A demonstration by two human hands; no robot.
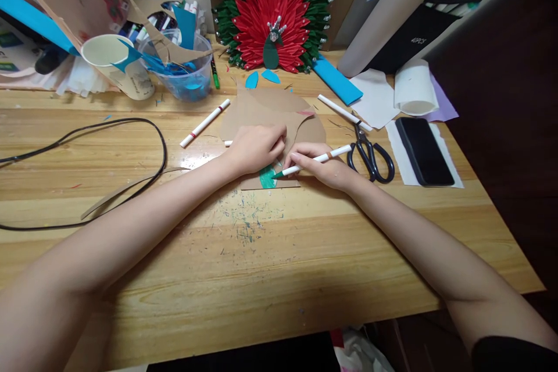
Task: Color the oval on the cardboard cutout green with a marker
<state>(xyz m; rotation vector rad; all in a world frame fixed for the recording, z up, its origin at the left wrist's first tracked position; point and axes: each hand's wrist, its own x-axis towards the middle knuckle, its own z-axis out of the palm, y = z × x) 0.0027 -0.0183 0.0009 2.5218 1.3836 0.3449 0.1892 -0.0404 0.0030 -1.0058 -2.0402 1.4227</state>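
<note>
My right hand (318, 165) grips a white marker (335, 153) with a green tip and a brownish band. Its tip touches a green-coloured patch (267, 176) at the near edge of a brown cardboard piece (261, 107). To the left, my left hand (258, 148) rests on the cardboard with its fingers curled closed. Whatever those fingers may hold is hidden. A white end of what looks like another marker (228, 143) shows beside the left hand, mostly covered. Dark-handled scissors (370, 157) lie right of my right hand.
White markers (204, 123) lie either side of the cardboard. A black cord (163, 139) loops at left. Behind stand a paper cup (117, 67), a clear tub (187, 78) and a red-green peacock craft (272, 17). A phone (425, 151) lies on the right.
</note>
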